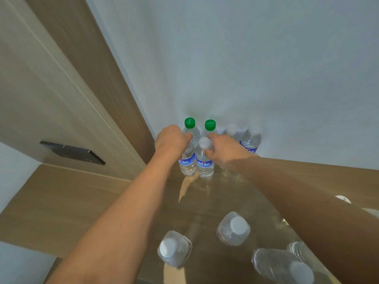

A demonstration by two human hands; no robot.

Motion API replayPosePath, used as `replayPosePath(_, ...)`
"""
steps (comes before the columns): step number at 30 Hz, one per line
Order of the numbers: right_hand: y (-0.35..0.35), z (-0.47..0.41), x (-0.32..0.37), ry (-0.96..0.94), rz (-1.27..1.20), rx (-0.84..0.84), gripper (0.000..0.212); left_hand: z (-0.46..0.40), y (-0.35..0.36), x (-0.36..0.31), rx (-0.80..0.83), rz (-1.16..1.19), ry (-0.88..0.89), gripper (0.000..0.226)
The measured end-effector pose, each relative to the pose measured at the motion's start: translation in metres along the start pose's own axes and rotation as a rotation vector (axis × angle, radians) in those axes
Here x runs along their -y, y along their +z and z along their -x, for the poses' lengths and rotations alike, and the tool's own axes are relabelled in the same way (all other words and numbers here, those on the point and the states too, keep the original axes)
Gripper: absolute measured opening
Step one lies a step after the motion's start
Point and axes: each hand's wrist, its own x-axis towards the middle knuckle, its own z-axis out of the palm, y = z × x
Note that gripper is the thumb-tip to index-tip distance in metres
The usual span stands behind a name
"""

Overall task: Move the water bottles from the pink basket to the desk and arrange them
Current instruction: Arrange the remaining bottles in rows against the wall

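Two blue-labelled water bottles are standing upright and touching side by side near the far edge of the wooden table, and both hands are gripping them. The left hand is curling over the top of the left bottle, hiding its cap. The right hand is pinching the neck of the right bottle, just below its white cap.

Directly behind this pair, two green-capped bottles are standing against the pale wall at the table's far edge. To their right along the same edge, two more white-capped bottles are standing upright; the nearer of them is partly hiding behind the right hand.

Closer to the near edge, four further clear bottles are standing apart from the group: one white-capped bottle towards the left, one towards the middle, and two crowding together at the near right, the last partly hiding behind the right forearm.

On the left, a wood-grain panel is rising beside the table's far left corner, carrying a black rectangular plate.
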Motion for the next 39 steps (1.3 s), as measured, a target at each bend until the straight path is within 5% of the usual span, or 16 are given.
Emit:
replayPosePath(4,-0.012,0.029,-0.002,0.023,0.032,0.057,0.034,0.016,-0.004,0.01,0.012,-0.1,-0.025,0.063)
replayPosePath(9,-0.024,0.086,-0.002,-0.021,0.088,0.215,0.018,0.091,-0.013,0.045,-0.133,-0.092,0.134,0.037)
replayPosePath(16,-0.018,0.14,0.018,-0.054,0.352,0.377,0.046,0.194,0.001,0.08,0.18,-0.248,0.014,0.05)
replayPosePath(20,-0.012,0.157,0.021,-0.06,0.426,0.422,0.046,0.212,0.014,0.079,0.174,-0.341,-0.003,0.049)
replayPosePath(29,0.007,0.161,0.013,-0.151,0.429,0.277,0.033,0.227,0.018,0.087,0.127,-0.272,0.065,0.028)
replayPosePath(39,-0.026,0.143,-0.011,-0.187,0.48,0.212,0.035,0.204,0.011,0.056,0.114,-0.262,0.041,0.042)
